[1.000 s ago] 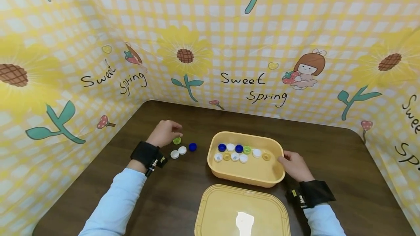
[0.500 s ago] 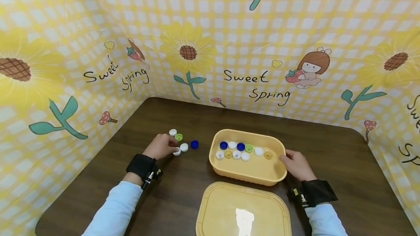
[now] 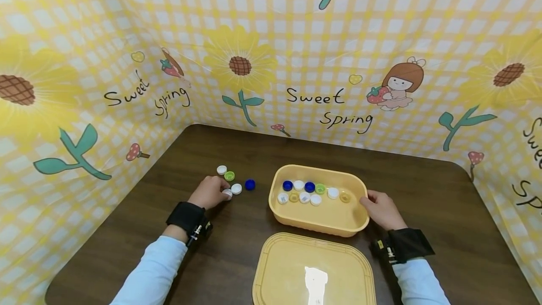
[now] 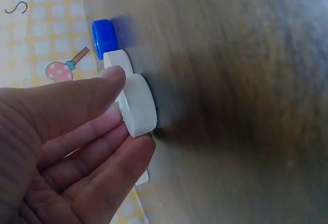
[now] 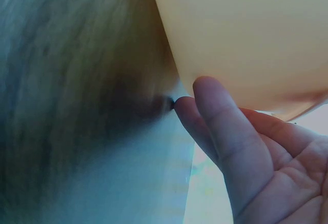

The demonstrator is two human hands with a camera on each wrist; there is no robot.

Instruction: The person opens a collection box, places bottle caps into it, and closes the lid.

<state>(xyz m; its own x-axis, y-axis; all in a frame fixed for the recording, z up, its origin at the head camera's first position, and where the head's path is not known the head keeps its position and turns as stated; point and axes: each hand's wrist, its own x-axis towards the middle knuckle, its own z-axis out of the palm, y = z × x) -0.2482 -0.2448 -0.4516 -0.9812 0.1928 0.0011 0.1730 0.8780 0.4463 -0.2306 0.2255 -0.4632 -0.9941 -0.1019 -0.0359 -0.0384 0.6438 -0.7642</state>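
My left hand (image 3: pixel 209 193) pinches a white bottle cap (image 4: pixel 139 105) between thumb and fingers, low over the dark table. A second white cap (image 3: pixel 236 188) touches it, and a blue cap (image 3: pixel 250 184) lies just to the right. Behind the fingers are a green cap (image 3: pixel 229 176) and another white cap (image 3: pixel 222 170). My right hand (image 3: pixel 384 210) grips the right end of a yellow plastic box (image 5: pixel 246 39), thumb over the rim and fingers against the outer wall. Inside the box sit several white, blue, green and yellow caps.
A yellow lid (image 3: pixel 313 267) lies flat on the table (image 3: pixel 228 258) in front of the box, with light reflected on it. Checked yellow cloth (image 3: pixel 271 51) with flower prints hangs along the back and both sides of the table.
The left hand has come nearer from beside the green cap and taken hold of a white cap. One white cap behind it is now uncovered. The right hand stays on the box.
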